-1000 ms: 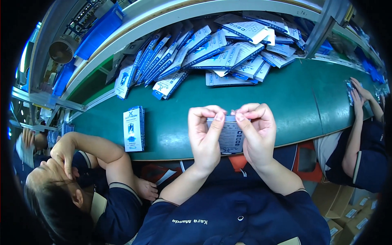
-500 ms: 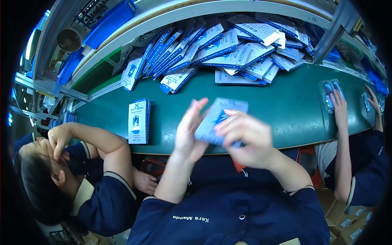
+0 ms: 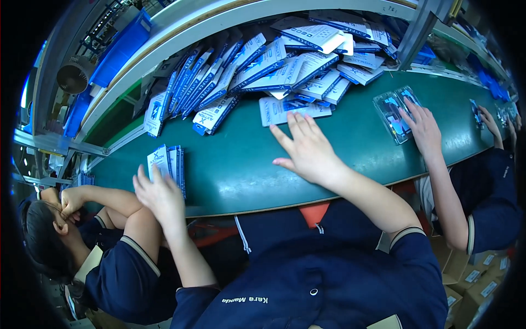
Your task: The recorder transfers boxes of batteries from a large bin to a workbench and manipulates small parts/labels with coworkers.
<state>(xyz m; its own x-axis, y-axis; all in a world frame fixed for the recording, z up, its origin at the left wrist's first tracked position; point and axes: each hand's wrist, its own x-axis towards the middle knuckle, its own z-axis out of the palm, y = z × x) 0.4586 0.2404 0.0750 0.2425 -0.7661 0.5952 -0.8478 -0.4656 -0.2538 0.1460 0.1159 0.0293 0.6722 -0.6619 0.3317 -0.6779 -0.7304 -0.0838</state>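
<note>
My left hand (image 3: 159,197) is at the left of the table, fingers stretched and apart against the lower front of a white-and-blue battery box (image 3: 158,157). That box stands at the front of a small stack of similar boxes (image 3: 176,164). My right hand (image 3: 308,149) reaches forward with its fingers spread and holds nothing. Its fingertips are at the near edge of a flat white-and-blue pack (image 3: 274,112) with rounded corners, lying in front of the pile. Whether they touch it, I cannot tell.
A large heap of white-and-blue boxes (image 3: 263,68) fills the back of the green table (image 3: 235,181). On the right, a co-worker's hand (image 3: 424,129) rests by a clear plastic tray (image 3: 395,115). Another person (image 3: 104,241) sits close on my left. A metal post (image 3: 416,38) rises behind.
My hands have moved apart. The box they held between them is gone from there; the left hand is now at the left stack, the right hand at the pile's front. The view has shifted.
</note>
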